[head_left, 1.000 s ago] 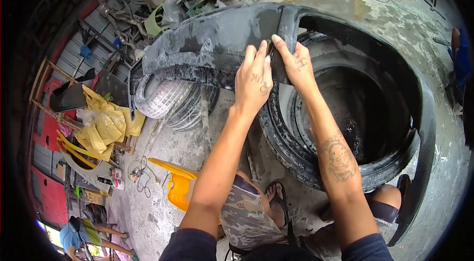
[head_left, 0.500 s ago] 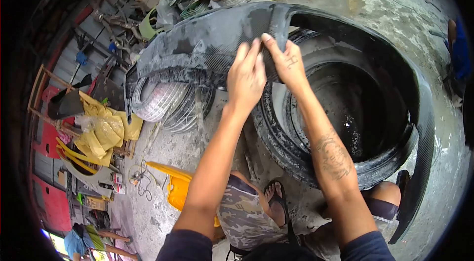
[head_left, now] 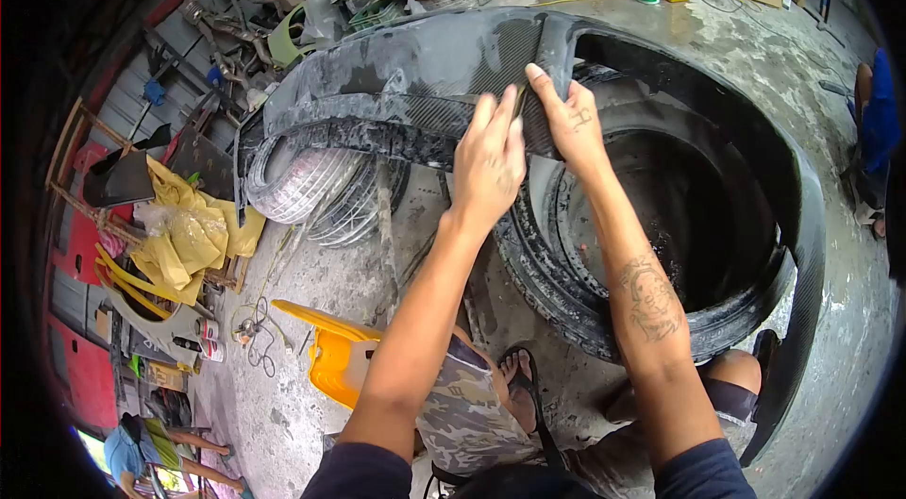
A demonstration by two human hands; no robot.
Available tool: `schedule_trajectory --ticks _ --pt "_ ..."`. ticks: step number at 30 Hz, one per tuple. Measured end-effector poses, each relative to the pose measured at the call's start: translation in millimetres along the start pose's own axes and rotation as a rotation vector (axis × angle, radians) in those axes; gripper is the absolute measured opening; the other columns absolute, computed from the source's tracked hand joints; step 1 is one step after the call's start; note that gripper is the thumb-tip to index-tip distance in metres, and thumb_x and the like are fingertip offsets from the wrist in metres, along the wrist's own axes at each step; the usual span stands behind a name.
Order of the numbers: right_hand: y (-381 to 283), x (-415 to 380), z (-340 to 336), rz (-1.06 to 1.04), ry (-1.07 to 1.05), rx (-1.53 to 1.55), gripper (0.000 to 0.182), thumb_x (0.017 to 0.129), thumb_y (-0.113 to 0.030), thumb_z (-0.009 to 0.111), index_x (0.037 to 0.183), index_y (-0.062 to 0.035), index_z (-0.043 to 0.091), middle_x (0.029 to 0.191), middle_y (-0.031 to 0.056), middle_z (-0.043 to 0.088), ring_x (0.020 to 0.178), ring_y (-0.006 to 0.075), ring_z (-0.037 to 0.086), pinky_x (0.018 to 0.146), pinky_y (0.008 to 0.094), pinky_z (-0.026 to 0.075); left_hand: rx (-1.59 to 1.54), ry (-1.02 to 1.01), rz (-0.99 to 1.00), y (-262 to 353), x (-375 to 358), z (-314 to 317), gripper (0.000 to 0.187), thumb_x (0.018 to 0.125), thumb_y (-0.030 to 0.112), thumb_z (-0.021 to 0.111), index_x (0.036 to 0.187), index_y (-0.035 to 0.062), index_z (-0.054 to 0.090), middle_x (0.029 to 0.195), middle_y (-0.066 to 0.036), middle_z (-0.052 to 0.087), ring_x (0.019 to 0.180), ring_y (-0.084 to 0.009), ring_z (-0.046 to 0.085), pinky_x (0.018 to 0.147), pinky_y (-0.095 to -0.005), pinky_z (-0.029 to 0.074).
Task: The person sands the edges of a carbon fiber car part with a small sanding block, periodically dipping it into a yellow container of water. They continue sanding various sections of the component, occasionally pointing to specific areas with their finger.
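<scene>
The carbon-weave panel (head_left: 439,41) extends over the large tyre (head_left: 545,291); the left forearm (head_left: 420,320) partly covers a yellow plastic item (head_left: 330,362). Left hand (head_left: 488,159) and right hand (head_left: 573,128) meet the panel; partly hidden fingers (head_left: 500,117) leave their grip indeterminable.

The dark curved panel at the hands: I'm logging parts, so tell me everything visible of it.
The panel is long, curved and dark, with a carbon-fibre-like weave near its middle and grey, dusty-looking patches on the left. Its right part is a broad open frame. It arches over a tyre; supports unclear. The right hand touches its middle, the left hand close by.
</scene>
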State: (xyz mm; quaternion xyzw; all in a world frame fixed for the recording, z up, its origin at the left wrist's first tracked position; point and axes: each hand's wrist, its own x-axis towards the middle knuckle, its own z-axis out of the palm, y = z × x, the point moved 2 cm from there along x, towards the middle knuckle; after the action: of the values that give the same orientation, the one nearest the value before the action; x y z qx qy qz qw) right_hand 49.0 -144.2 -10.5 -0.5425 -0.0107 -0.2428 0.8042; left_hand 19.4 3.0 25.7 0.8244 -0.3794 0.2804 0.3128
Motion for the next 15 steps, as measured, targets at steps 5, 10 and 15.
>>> schedule_trajectory --ticks 5,10,15 --pt "-1 -3 6 -0.033 0.01 0.078 0.042 0.096 -0.038 0.074 0.095 0.0032 0.073 0.08 -0.001 0.069 0.069 0.0057 0.055 0.06 0.0259 0.045 0.041 -0.021 0.012 0 5 -5 0.039 0.099 0.003 0.054 0.136 -0.0099 0.057 0.107 -0.024 0.058 0.089 -0.0442 0.063 0.079 -0.0452 0.053" --pt "-1 1 6 -0.094 0.028 -0.064 0.038 0.1 -0.036 0.071 0.105 0.0011 0.073 0.094 0.001 0.071 0.081 0.007 0.061 0.074 0.0254 0.05 -0.015 0.03 0.026 -3 -22 -5 0.037 0.099 0.002 0.056 0.134 -0.0095 0.058 0.107 -0.025 0.058 0.089 -0.045 0.063 0.075 -0.0461 0.052" --pt "-2 0 2 0.017 -0.055 0.117 0.037 0.098 -0.034 0.072 0.099 0.0029 0.073 0.082 0.0012 0.071 0.07 0.0061 0.059 0.063 0.0262 0.048 -0.03 0.039 0.051 -15 20 1 0.035 0.099 0.004 0.056 0.13 -0.0103 0.06 0.101 -0.025 0.058 0.081 -0.0422 0.06 0.072 -0.044 0.051"
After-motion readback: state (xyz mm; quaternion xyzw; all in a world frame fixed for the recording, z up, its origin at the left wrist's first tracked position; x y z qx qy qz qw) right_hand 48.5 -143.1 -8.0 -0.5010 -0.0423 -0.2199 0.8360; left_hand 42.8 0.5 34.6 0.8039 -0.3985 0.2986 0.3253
